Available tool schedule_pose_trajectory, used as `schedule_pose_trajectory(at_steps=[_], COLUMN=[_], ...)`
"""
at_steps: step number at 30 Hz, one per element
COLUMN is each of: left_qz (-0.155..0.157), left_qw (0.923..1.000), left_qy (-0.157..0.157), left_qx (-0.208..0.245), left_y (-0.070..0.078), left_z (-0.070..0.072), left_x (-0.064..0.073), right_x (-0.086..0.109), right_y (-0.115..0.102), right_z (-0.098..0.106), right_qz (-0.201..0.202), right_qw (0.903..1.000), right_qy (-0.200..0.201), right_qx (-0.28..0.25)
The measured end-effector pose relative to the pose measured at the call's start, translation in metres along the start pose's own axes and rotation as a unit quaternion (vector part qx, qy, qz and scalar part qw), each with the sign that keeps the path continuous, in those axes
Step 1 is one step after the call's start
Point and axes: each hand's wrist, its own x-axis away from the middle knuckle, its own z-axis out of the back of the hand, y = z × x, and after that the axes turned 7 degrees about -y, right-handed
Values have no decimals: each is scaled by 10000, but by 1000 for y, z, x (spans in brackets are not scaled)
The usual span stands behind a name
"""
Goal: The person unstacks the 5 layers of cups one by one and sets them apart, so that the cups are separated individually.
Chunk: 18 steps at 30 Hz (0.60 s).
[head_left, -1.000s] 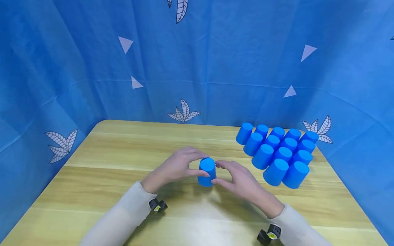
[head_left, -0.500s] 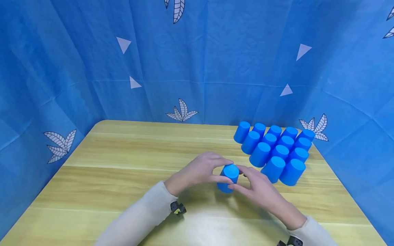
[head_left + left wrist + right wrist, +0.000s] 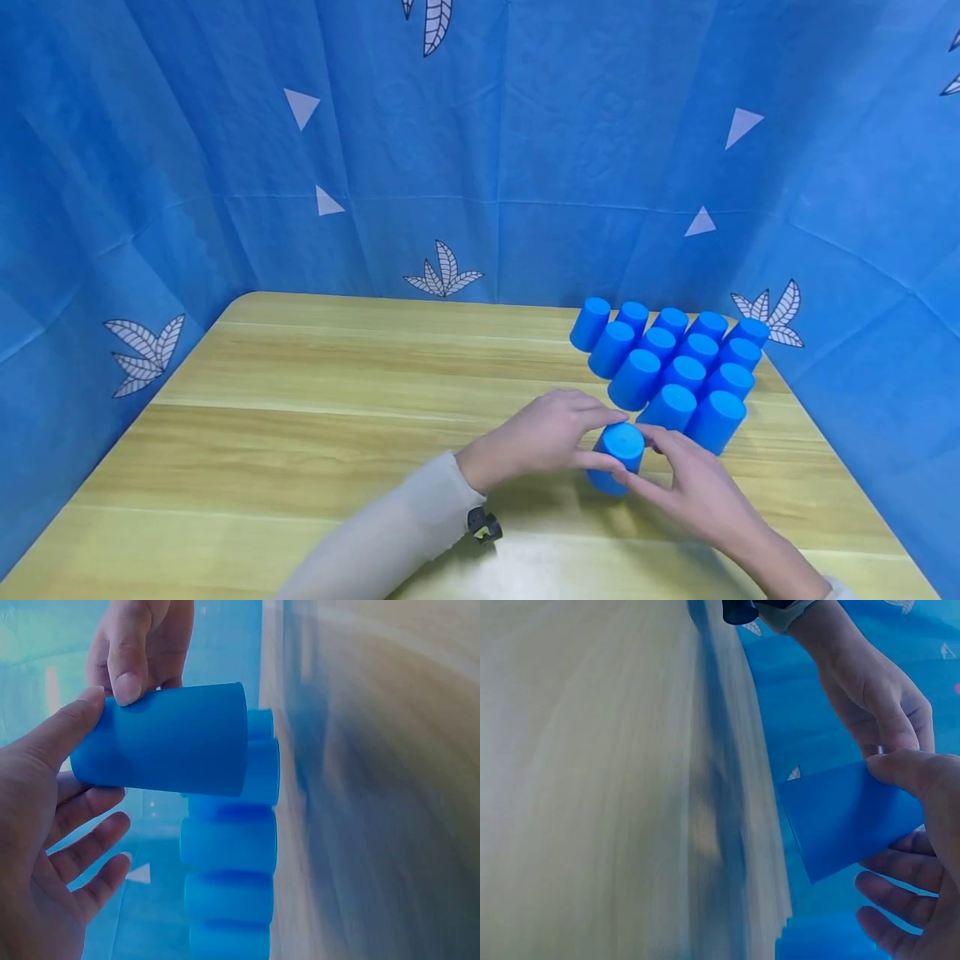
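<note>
One blue cup, upside down, is held between both hands in front of the grouped cups. My left hand pinches its left side near the closed end, thumb on the near side. On the opposite side, my right hand holds it with thumb and forefinger. In the left wrist view the held cup has its rim slightly off the table, and the left hand's other fingers are spread away from it. The right wrist view shows the right thumb along the cup's wall.
Several more blue cups stand upside down in close rows at the right back of the wooden table. The nearest cup in that group is just beyond my right hand. A blue patterned curtain encloses the back and sides.
Both hands have carried the cup rightward and a little nearer the person, from mid-table to just in front of the grouped cups. The grouped cups have stayed in place.
</note>
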Motion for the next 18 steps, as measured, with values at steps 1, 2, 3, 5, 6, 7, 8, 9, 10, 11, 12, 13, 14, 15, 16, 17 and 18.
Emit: schedule_pose_trajectory(at_steps=[1, 2, 3, 5, 6, 7, 8, 9, 10, 11, 12, 13, 14, 15, 16, 17, 18], left_qz=[-47, -101, -148, -275, -340, -374, -406, -427, -446, -450, -447, -443, -451, -450, -420, -379, -323], left_qw=[10000, 9998, 9995, 9984, 9977, 9970, 9965, 9960, 9957, 9954, 9952, 9950, 9947, 9945, 9947, 9950, 9955], left_qy=[26, 52, 70, 114, 137, 149, 158, 177, 208, 237, 268, 298, 344, 381, 373, 349, 308], left_qx=[-84, -167, -273, -476, -562, -659, -715, -763, -789, -814, -823, -845, -860, -865, -863, -852, -831], left_y=[2, 4, 6, 8, 10, 10, 11, 11, 12, 12, 11, 11, 11, 10, 10, 10, 10], left_z=[-2, -4, -6, -9, -11, -13, -14, -16, -17, -18, -19, -20, -21, -22, -23, -24, -26], left_x=[-3, -5, -7, -12, -13, -15, -16, -18, -19, -20, -21, -22, -23, -25, -26, -27, -28], right_x=[3, 5, 8, 12, 15, 17, 19, 20, 22, 23, 25, 26, 28, 30, 31, 33, 34], right_y=[2, 4, 6, 10, 12, 14, 16, 17, 19, 21, 23, 25, 28, 31, 34, 37, 40], right_z=[1, 2, 3, 4, 4, 5, 5, 5, 5, 5, 5, 6, 6, 7, 8, 8, 9], right_qz=[-51, -135, -205, -335, -394, -423, -470, -512, -558, -618, -684, -749, -825, -908, -955, -1009, -1051], right_qw=[10000, 9999, 9998, 9994, 9991, 9989, 9987, 9984, 9982, 9978, 9974, 9969, 9963, 9956, 9951, 9946, 9942], right_qy=[-9, -27, -31, -34, -37, -39, -56, -71, -85, -110, -133, -144, -155, -167, -159, -152, -131], right_qx=[3, 14, 46, 120, 167, 182, 201, 225, 221, 204, 186, 180, 182, 189, 179, 190, 209])
